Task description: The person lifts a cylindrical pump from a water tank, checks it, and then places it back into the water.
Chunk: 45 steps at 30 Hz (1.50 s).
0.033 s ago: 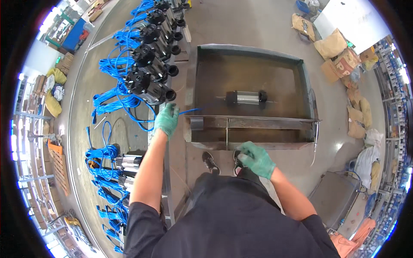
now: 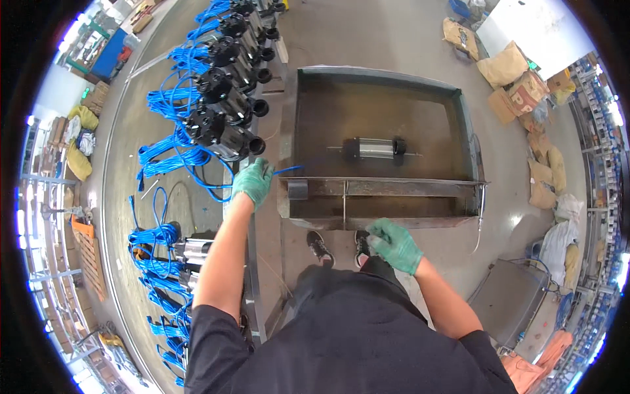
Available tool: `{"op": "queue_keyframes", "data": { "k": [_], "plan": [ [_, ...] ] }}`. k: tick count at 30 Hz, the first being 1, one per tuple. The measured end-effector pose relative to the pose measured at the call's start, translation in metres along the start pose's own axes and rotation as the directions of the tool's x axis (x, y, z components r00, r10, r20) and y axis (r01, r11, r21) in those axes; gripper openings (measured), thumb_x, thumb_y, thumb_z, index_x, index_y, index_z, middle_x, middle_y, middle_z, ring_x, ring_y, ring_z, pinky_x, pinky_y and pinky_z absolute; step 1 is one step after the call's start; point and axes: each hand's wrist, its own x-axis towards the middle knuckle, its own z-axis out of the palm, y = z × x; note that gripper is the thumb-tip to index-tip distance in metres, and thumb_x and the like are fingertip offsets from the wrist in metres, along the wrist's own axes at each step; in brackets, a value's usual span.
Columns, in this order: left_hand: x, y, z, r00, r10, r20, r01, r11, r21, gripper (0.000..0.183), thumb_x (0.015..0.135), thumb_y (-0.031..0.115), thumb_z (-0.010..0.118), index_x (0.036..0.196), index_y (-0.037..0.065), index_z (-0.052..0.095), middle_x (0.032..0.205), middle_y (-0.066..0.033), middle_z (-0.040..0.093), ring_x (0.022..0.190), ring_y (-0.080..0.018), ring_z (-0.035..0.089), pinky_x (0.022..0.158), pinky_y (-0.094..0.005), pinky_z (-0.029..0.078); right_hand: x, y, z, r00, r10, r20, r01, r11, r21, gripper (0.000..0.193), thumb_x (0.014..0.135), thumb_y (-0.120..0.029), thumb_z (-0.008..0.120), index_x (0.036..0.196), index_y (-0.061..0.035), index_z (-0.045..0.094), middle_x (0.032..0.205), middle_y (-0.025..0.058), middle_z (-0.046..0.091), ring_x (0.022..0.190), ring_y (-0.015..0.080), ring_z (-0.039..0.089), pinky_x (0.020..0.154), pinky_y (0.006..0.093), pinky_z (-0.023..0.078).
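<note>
From my head view, the motor (image 2: pixel 376 148) lies in the tank (image 2: pixel 471 134); the left hand (image 2: pixel 252 180) meets the blue cable (image 2: pixel 289 169), though I can't tell whether its fingers clamp it, and the right hand's (image 2: pixel 396 246) fingers are bent, their grip unclear. A hard pull could, I judge, snag the cable on the divider (image 2: pixel 407 188). The cable's far run fades into murk.
</note>
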Motion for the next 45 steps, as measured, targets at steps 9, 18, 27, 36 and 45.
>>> {"op": "queue_keyframes", "data": {
  "k": [9, 18, 27, 36, 45],
  "plan": [
    [0.080, 0.031, 0.026, 0.921, -0.088, 0.381, 0.016, 0.982, 0.189, 0.060, 0.100, 0.055, 0.063, 0.132, 0.004, 0.055, 0.116, -0.0245, 0.074, 0.113, -0.0444, 0.069, 0.095, -0.0504, 0.053, -0.008, 0.064, -0.034, 0.967, 0.127, -0.219, -0.128, 0.992, 0.007, 0.029, 0.100, -0.028, 0.068, 0.115, -0.0023, 0.068, 0.102, 0.0169, 0.072, 0.092, 0.0311, 0.072, 0.085, 0.0395, 0.056],
    [0.065, 0.102, 0.092, 0.997, -0.065, 0.042, 0.067, 0.997, -0.046, 0.043, 0.107, 0.046, 0.054, 0.122, 0.006, 0.063, 0.111, -0.0243, 0.074, 0.106, -0.0471, 0.068, 0.092, -0.0540, 0.054, 0.091, 0.089, -0.133, 0.660, -0.441, -0.609, 0.100, 0.854, -0.510, 0.019, 0.101, -0.024, 0.065, 0.102, -0.0052, 0.067, 0.096, 0.0183, 0.070, 0.088, 0.0408, 0.069, 0.078, 0.0452, 0.056],
    [0.066, 0.133, 0.096, 0.971, -0.238, 0.037, 0.232, 0.965, 0.119, 0.051, 0.107, 0.054, 0.043, 0.113, 0.012, 0.071, 0.104, -0.0244, 0.075, 0.102, -0.0471, 0.069, 0.091, -0.0558, 0.054, 0.172, 0.115, -0.178, 0.647, -0.374, -0.664, -0.270, 0.703, -0.658, 0.036, 0.101, -0.043, 0.058, 0.088, -0.0101, 0.064, 0.090, 0.0191, 0.069, 0.080, 0.0432, 0.068, 0.071, 0.0517, 0.054],
    [0.072, 0.138, 0.098, 0.955, -0.290, 0.068, 0.275, 0.946, 0.173, 0.045, 0.107, 0.049, 0.047, 0.111, 0.012, 0.072, 0.104, -0.0242, 0.075, 0.102, -0.0469, 0.069, 0.091, -0.0557, 0.054, 0.175, 0.105, -0.180, 0.739, -0.259, -0.622, -0.334, 0.661, -0.672, 0.034, 0.102, -0.040, 0.055, 0.089, -0.0095, 0.065, 0.094, 0.0169, 0.071, 0.085, 0.0413, 0.070, 0.075, 0.0526, 0.055],
    [0.071, 0.136, 0.099, 0.962, -0.269, 0.036, 0.257, 0.946, 0.199, 0.042, 0.107, 0.046, 0.047, 0.100, 0.011, 0.071, 0.097, -0.0241, 0.074, 0.097, -0.0475, 0.070, 0.087, -0.0565, 0.055, 0.174, 0.099, -0.180, 0.780, -0.224, -0.584, -0.318, 0.662, -0.679, 0.035, 0.102, -0.040, 0.055, 0.090, -0.0095, 0.065, 0.094, 0.0168, 0.071, 0.086, 0.0410, 0.069, 0.075, 0.0523, 0.055]
  ]
}}
